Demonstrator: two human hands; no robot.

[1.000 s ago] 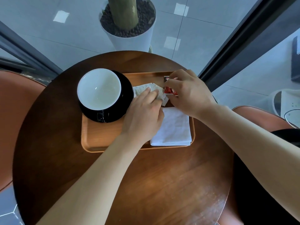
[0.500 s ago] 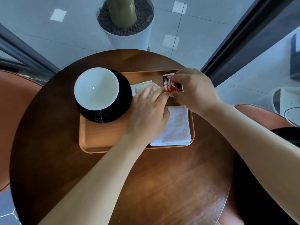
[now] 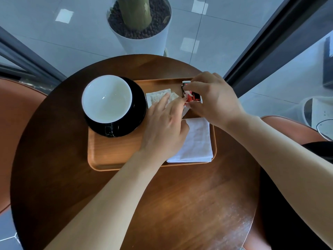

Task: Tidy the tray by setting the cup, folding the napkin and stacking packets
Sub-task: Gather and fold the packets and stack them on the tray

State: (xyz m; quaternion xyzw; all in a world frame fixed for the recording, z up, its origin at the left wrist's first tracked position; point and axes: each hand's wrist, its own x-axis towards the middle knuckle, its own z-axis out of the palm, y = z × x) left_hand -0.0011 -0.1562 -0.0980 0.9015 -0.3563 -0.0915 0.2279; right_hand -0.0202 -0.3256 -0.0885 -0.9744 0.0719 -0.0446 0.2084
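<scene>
A wooden tray [image 3: 115, 152] lies on a round table. On its left stands a cup [image 3: 108, 100], white inside and black outside, on a black saucer [image 3: 138, 105]. A folded white napkin [image 3: 196, 141] lies at the tray's right front. At the back of the tray, my right hand [image 3: 214, 100] pinches a red and black packet [image 3: 191, 95]. My left hand [image 3: 165, 123] rests its straight fingers on pale packets [image 3: 156, 96] beside the saucer, fingertips touching the red packet's edge.
The round dark wooden table [image 3: 180, 204] has orange chairs [image 3: 16, 112] on its left and right. A white planter [image 3: 142, 27] with a thick stem stands on the tiled floor beyond the table. A dark window frame [image 3: 270, 42] runs at the right.
My right hand has lifted the red packet and turned it toward the pale packets. My left hand's fingers have slid right along the pale packets to meet it.
</scene>
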